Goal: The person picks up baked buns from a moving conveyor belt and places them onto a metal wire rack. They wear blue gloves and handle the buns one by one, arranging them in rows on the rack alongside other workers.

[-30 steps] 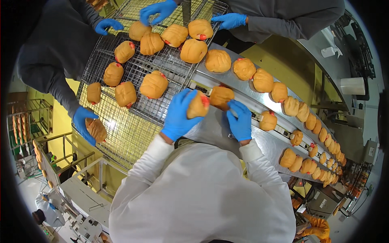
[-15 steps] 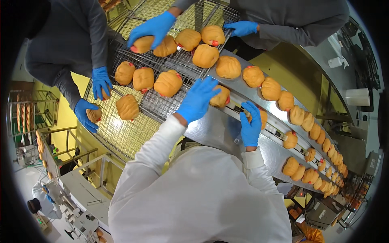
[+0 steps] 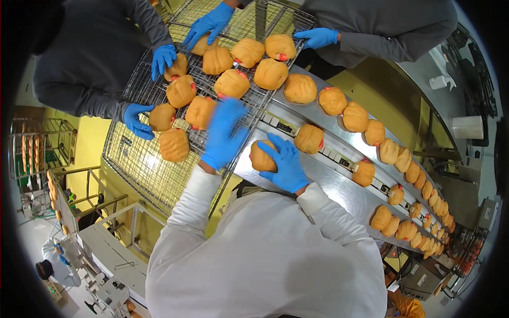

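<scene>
My right hand (image 3: 288, 165), in a blue glove, has its fingers closed round a golden-brown bun (image 3: 262, 156) on the near metal ledge of the conveyor. My left hand (image 3: 225, 135), gloved too, is smeared by motion over the wire rack's (image 3: 132, 159) right edge. Just beyond it lie a bun with red bits (image 3: 200, 112) and another bun (image 3: 231, 84); whether it touches either I cannot tell. A bun (image 3: 309, 139) with a red spot sits on the conveyor belt (image 3: 339, 157) to the right of my right hand.
Across the rack, one co-worker's gloved hands (image 3: 163, 61) are on buns at the left. Another person's hand (image 3: 209, 25) grips a far bun, with the other (image 3: 316, 37) at the rack's corner. Rows of buns (image 3: 354, 116) line both ledges.
My right hand has moved left and now holds a bun on the near ledge. My left hand has swung left over the rack. The left co-worker's hands and several buns have moved farther onto the rack.
</scene>
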The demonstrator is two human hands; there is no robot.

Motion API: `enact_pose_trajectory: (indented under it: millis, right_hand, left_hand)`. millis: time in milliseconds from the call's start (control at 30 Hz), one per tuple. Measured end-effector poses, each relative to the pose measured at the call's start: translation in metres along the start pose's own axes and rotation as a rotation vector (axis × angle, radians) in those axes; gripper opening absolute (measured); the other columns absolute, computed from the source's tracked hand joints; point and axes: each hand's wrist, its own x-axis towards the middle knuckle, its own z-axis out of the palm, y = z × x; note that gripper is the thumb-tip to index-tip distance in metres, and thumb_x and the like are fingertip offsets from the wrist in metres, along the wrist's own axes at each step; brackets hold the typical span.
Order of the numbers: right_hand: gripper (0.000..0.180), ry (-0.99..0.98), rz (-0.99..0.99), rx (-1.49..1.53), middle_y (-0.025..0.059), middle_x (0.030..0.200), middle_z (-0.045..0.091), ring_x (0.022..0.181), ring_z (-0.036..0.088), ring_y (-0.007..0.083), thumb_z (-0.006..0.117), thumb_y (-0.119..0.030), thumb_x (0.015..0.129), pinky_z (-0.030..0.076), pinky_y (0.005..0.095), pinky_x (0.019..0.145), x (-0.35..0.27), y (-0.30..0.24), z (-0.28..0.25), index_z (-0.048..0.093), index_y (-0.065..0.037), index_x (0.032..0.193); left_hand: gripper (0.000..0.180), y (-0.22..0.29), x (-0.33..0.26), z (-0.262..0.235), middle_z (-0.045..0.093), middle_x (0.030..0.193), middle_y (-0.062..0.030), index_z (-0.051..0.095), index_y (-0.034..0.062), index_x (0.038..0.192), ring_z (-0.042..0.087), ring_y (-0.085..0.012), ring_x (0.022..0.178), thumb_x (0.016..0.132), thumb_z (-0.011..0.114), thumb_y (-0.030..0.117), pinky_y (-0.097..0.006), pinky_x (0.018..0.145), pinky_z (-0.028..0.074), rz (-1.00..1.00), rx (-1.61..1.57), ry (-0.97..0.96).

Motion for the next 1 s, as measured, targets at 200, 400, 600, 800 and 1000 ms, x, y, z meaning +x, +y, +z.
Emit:
enact_pose_trajectory:
  millis: [200, 400, 600, 800, 1000]
  right_hand:
    - [0.081, 0.143, 0.033, 0.050, 0.0198, 0.157, 0.046, 0.140, 0.048, 0.0418, 0.086, -0.033, 0.077, 0.038, 0.0511, 0.116, -0.005, 0.043, 0.006, 0.056, -0.020, 0.151]
    - [0.068, 0.348, 0.385, -0.124, 0.0199, 0.156, 0.049, 0.141, 0.048, 0.0404, 0.082, -0.029, 0.081, 0.038, 0.0522, 0.115, -0.004, 0.086, -0.026, 0.061, -0.017, 0.144]
    - [0.065, 0.172, 0.156, 0.233, 0.0161, 0.159, 0.047, 0.145, 0.044, 0.0387, 0.080, -0.029, 0.084, 0.028, 0.0541, 0.122, -0.022, -0.003, -0.031, 0.062, -0.022, 0.145]
    - [0.069, 0.021, 0.022, -0.065, 0.0167, 0.158, 0.047, 0.147, 0.042, 0.0393, 0.083, -0.027, 0.078, 0.027, 0.0552, 0.123, -0.060, 0.008, -0.008, 0.065, -0.024, 0.144]
    - [0.073, 0.148, 0.113, 0.095, 0.0176, 0.152, 0.052, 0.142, 0.047, 0.0399, 0.083, -0.028, 0.079, 0.037, 0.0519, 0.118, -0.037, 0.041, -0.021, 0.060, -0.018, 0.148]
  left_hand:
    - [0.074, -0.046, 0.027, -0.036, 0.040, 0.160, -0.0283, 0.055, 0.0088, 0.150, 0.034, -0.0477, 0.150, 0.086, 0.082, 0.037, -0.053, 0.120, 0.036, -0.448, 0.660, 0.252]
    - [0.079, -0.004, -0.006, -0.009, 0.037, 0.161, -0.0269, 0.057, 0.0075, 0.147, 0.040, -0.0488, 0.145, 0.082, 0.085, 0.043, -0.054, 0.118, 0.038, -0.412, 0.598, 0.175]
    - [0.069, 0.048, -0.044, 0.048, 0.055, 0.142, -0.0271, 0.058, 0.0033, 0.141, 0.046, -0.0461, 0.139, 0.085, 0.082, 0.035, -0.058, 0.117, 0.034, -0.031, 0.024, -0.026]
    - [0.066, 0.003, -0.051, -0.023, 0.042, 0.159, -0.0257, 0.056, 0.0074, 0.145, 0.033, -0.0463, 0.152, 0.089, 0.078, 0.035, -0.065, 0.125, 0.013, -0.417, 0.429, 0.508]
    - [0.092, -0.015, -0.111, -0.072, 0.034, 0.163, -0.0287, 0.043, 0.0133, 0.159, 0.039, -0.0483, 0.146, 0.081, 0.088, 0.032, -0.057, 0.121, 0.033, -0.705, 0.484, 0.234]
